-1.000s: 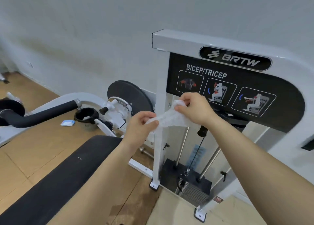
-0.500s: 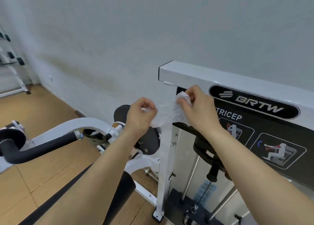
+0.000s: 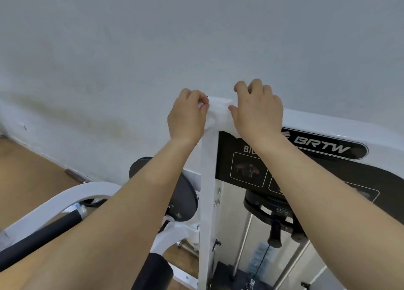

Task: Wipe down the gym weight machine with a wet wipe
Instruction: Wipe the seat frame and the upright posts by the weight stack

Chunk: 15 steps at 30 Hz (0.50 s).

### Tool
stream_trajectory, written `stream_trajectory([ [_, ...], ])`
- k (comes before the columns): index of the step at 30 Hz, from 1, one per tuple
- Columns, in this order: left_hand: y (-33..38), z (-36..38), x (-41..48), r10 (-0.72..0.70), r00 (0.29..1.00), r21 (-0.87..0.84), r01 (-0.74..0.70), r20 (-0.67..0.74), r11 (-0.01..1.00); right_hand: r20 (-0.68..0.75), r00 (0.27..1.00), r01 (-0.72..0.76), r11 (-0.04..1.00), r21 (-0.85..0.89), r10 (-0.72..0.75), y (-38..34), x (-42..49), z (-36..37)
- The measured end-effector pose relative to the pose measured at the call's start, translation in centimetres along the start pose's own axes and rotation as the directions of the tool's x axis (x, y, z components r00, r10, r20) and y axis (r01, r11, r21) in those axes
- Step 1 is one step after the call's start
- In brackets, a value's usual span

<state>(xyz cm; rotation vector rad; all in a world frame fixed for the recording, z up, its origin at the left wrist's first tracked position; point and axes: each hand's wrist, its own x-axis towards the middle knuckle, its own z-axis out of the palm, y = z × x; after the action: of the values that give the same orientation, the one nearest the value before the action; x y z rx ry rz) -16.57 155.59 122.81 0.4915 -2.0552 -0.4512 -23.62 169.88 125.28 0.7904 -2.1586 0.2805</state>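
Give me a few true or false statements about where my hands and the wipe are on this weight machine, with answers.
1. The left hand and right hand both hold the crumpled white wet wipe. True.
2. The wipe sits at the top corner of the white metal machine frame. True.
3. The right hand hides the BRTW lettering on the black oval label. False: the lettering shows, right of that wrist.
4. The wipe lies on the floor. False: it is up at the frame corner.

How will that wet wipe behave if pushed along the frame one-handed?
Probably floppy: the wet wipe drapes over the white frame corner between left hand and right hand. Likely to bunch rather than slide flat; it already looks crumpled.
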Motion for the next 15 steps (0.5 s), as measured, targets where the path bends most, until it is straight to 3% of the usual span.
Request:
stream_trajectory([
  [4,-1.5,0.8,0.2,0.281,0.958,0.307,-0.252,-0.052,0.918,-0.119,0.983,0.129,0.989,-0.075,-0.137,0.1,0.0,0.6],
  [7,-2.1,1.3,-0.5,0.417,0.909,0.411,-0.377,-0.007,0.83,0.028,0.954,0.3,0.951,-0.076,-0.298,0.5,-0.9,0.9],
  [11,-2.0,2.4,-1.0,0.511,0.849,0.294,-0.527,0.138,0.797,0.125,0.952,0.28,0.96,0.007,-0.279,1.3,-2.3,1.2],
  [13,-1.5,2.1,-0.2,0.522,0.818,0.202,-0.569,0.243,0.797,0.27,0.928,0.267,0.964,0.0,-0.257,1.7,-2.0,0.8],
  [15,-0.7,1.3,1.3,0.44,0.804,0.117,-0.521,0.401,0.845,0.448,0.869,0.216,0.976,0.038,-0.21,2.1,-0.9,-0.2],
])
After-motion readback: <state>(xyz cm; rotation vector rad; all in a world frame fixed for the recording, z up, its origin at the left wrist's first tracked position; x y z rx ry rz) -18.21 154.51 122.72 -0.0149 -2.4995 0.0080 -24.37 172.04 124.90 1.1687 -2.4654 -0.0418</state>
